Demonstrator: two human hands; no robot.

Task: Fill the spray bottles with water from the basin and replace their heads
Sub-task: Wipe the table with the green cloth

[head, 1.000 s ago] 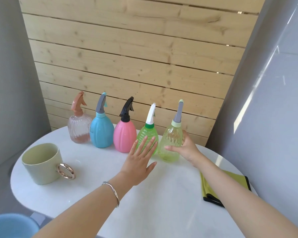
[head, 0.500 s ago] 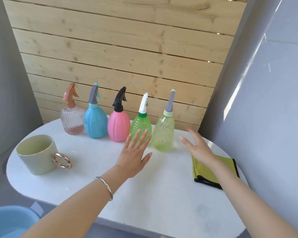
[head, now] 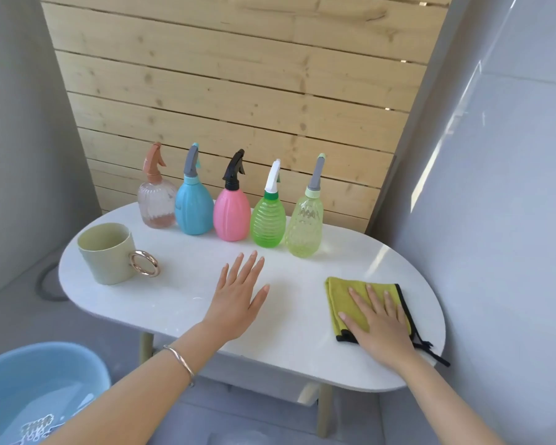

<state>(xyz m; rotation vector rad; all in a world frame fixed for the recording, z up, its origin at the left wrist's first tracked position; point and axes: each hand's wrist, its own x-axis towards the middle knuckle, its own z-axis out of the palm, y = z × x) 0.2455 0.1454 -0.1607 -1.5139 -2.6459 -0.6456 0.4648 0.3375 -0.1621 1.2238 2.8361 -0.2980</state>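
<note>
Several spray bottles stand upright in a row at the back of the white table (head: 180, 293), all with heads on: a clear pinkish one (head: 156, 203), a blue one (head: 194, 207), a pink one (head: 231, 213), a green one (head: 268, 220) and a pale yellow-green one (head: 304, 224). My left hand (head: 238, 297) hovers flat with spread fingers in front of the pink and green bottles, holding nothing. My right hand (head: 377, 319) lies flat on a folded yellow-green cloth (head: 337, 293) at the table's right. A blue basin (head: 87, 364) with water sits on the floor at lower left.
A pale green mug (head: 105, 255) with a gold ring handle stands at the table's left end. A wooden slat wall rises behind the bottles, and grey walls close in on both sides.
My right hand let go of the pale yellow-green bottle, moved right and down, and now rests on the cloth. My left hand drew back a little from the bottles. The view pulled back.
</note>
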